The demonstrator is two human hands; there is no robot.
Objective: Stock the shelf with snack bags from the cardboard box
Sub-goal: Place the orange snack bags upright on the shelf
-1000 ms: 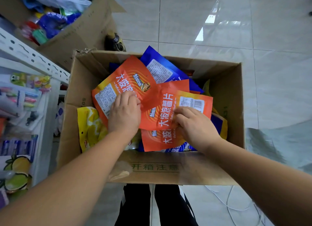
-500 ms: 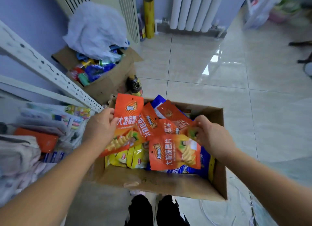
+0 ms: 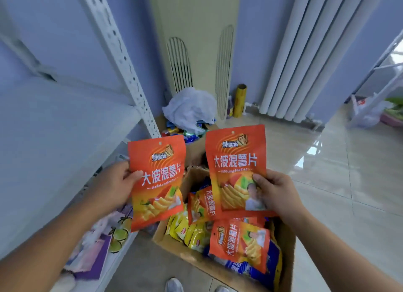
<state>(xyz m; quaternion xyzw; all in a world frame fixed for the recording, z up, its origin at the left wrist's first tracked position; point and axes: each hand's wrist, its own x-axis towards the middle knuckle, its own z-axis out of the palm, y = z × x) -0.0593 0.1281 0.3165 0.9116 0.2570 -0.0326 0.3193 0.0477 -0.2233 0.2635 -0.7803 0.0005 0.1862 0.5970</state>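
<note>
Seen from the person's head, looking down, 2 bare hands are held up over an open cardboard box (image 3: pixel 185 255) that stands on a glossy tiled floor (image 3: pixel 338 182).

The left hand (image 3: pixel 113 189) holds the left orange bag (image 3: pixel 157 178) upright with its printed front facing the camera. The thumb lies across the bag's left edge and the fingers are hidden behind it, so this grip is closed on the bag. The bag hangs just in front of the white metal shelf (image 3: pixel 54 139), not yet on it.

The right hand (image 3: pixel 277 191) holds the right orange bag (image 3: pixel 236 167), also upright and face-on, above the box. Its thumb pinches the lower right of the front, and this grip too is closed on its bag. The 2 bags are side by side and apart.

Inside the box lie more snack bags: yellow bags (image 3: pixel 189 230) at the left, another orange bag (image 3: pixel 239 246) lying sideways on top, and blue bags (image 3: pixel 237 267) beneath.

A perforated shelf post (image 3: pixel 122 58) rises at the left. A lower shelf level carries lemon-printed packs (image 3: pixel 118 232). Behind, a crumpled white plastic bag (image 3: pixel 189 110) covers a second box, near a yellow roll (image 3: pixel 239 99) and a white radiator (image 3: pixel 305 51).
</note>
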